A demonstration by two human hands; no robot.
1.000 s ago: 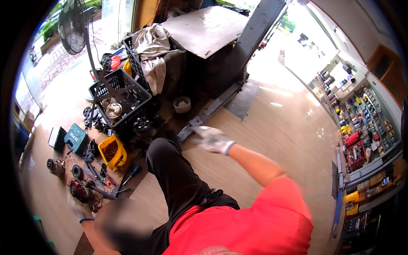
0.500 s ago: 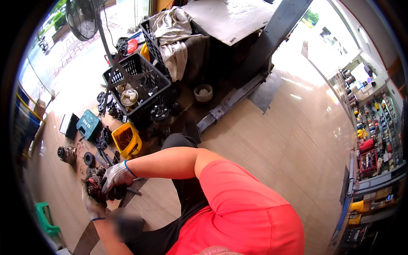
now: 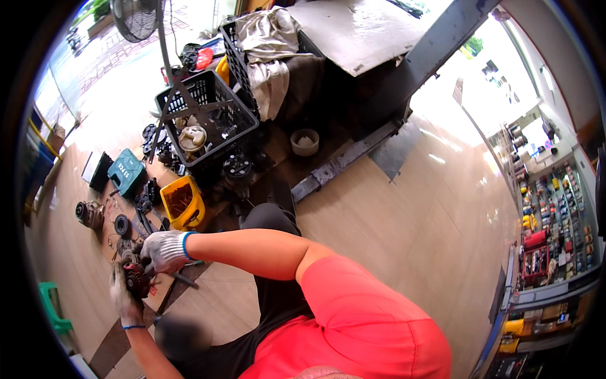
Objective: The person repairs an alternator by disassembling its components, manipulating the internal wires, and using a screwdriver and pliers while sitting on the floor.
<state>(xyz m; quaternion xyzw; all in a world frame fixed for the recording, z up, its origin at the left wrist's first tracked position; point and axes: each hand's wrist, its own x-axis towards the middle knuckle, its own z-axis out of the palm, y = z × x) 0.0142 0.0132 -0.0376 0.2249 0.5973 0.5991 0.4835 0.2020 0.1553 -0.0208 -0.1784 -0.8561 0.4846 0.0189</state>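
Observation:
At the lower left, a dark red-and-black mechanical part (image 3: 136, 281) is between my gloved hands, over a board (image 3: 164, 287) strewn with parts. My left hand (image 3: 128, 294), in a grimy glove with a blue cuff, is closed round its left side. My right hand (image 3: 164, 251), in a grey-and-white glove, has curled fingers on its upper right, partly hiding it. Just beyond lie a black ring (image 3: 123, 225), a worn metal housing (image 3: 89, 215), black tools, a teal case (image 3: 126, 172) and a yellow plastic container (image 3: 183, 201) with rusty contents.
Black crates (image 3: 208, 142) hold parts and cloths. A white tub (image 3: 305, 143) sits beside a metal lift post (image 3: 454, 38). A fan (image 3: 132, 19) stands behind; a green stool (image 3: 50, 307) is at the left. Stocked shelving (image 3: 549, 215) lines the right.
My right hand has swung from near the metal beam down to the lower left onto the mechanical part, where my left hand is. Since half a second ago it has shifted slightly left.

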